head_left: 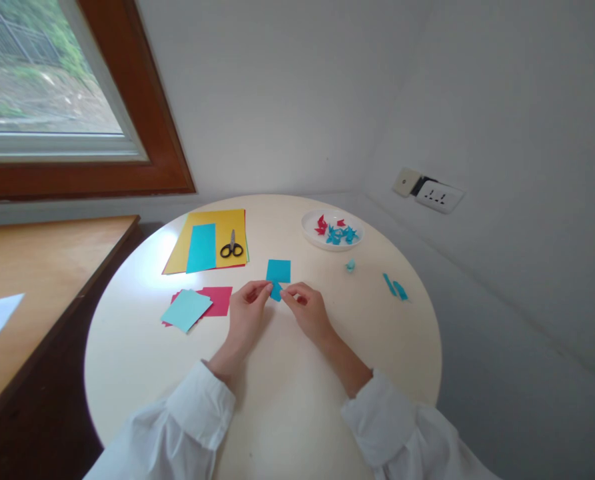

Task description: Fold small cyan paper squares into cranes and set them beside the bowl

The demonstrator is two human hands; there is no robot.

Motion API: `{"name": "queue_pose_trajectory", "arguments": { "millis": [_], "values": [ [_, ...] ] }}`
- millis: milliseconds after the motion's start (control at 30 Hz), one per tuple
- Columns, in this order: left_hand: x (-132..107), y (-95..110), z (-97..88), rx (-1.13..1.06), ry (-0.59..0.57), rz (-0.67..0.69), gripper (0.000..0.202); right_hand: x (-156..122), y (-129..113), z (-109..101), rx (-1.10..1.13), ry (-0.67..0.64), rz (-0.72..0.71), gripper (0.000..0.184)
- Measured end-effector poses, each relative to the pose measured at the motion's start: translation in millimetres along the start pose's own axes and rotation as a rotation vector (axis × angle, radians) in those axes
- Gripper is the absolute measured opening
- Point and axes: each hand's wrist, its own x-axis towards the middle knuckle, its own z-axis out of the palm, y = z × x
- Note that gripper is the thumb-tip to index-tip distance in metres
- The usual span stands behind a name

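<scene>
My left hand (246,312) and my right hand (306,311) meet over the middle of the round table (277,400). Both pinch a small blue folded paper piece (276,291) between their fingertips. Just beyond it a blue paper rectangle (278,270) lies flat on the table. Both forearms wear white sleeves.
Scissors (232,247) lie on a yellow sheet (222,230) beside a blue strip (202,247). Light blue (186,310) and red (218,300) papers lie at the left. A white dish (311,233) holds several folded shapes; blue scraps (394,287) lie at the right. A wooden desk (37,287) adjoins.
</scene>
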Motion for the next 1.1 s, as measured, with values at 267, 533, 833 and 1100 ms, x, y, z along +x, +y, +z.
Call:
{"name": "queue_pose_trajectory", "arguments": {
  "millis": [267, 533, 833, 1100],
  "values": [
    [-1.0, 1.4, 3.4, -0.087, -0.096, -0.061, 0.030, -0.1, 0.7, 0.6, -0.030, 0.002, -0.032, 0.016],
    [-1.2, -0.6, 0.7, -0.077, -0.103, -0.048, 0.026, -0.3, -4.8, -0.2, 0.042, -0.033, 0.046, 0.016],
    [0.6, -1.5, -1.3, -0.082, -0.114, -0.072, 0.029, 0.6, -5.6, 0.2, 0.037, -0.020, 0.051, 0.019],
    [2.1, -2.9, -1.8, -0.062, -0.150, -0.106, 0.032, 2.2, -3.4, -1.7, 0.052, 0.012, 0.050, 0.019]
  ]
}}
